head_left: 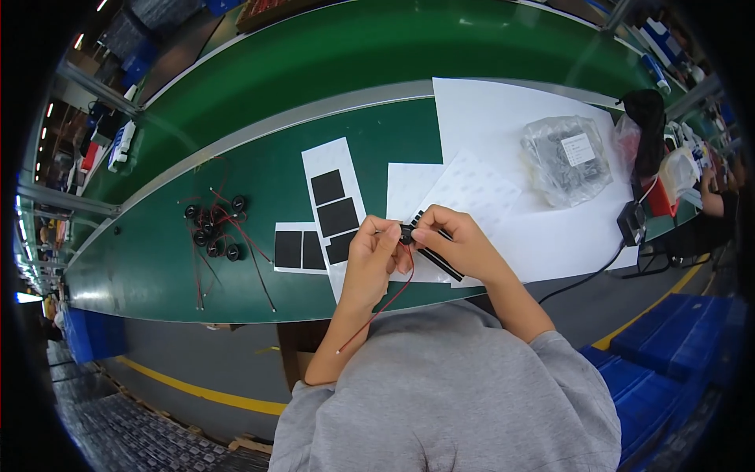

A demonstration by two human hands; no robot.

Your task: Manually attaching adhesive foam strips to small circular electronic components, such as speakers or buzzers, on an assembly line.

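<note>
My grey shirt (448,385) is nearest. Just ahead, my left hand (370,256) and right hand (456,242) meet, thumbs and fingers of both pinching a small round black component (406,234); its red wire (411,266) trails over my left forearm. Black strips (442,265) lie under my right hand. Leftward, white sheets (325,155) carry black rectangular pads (328,186); farther left, similar wired components (211,228) tangle on the green bench (141,275). Rightward and farther off, a clear plastic bag (550,169) sits on white paper (487,110).
</note>
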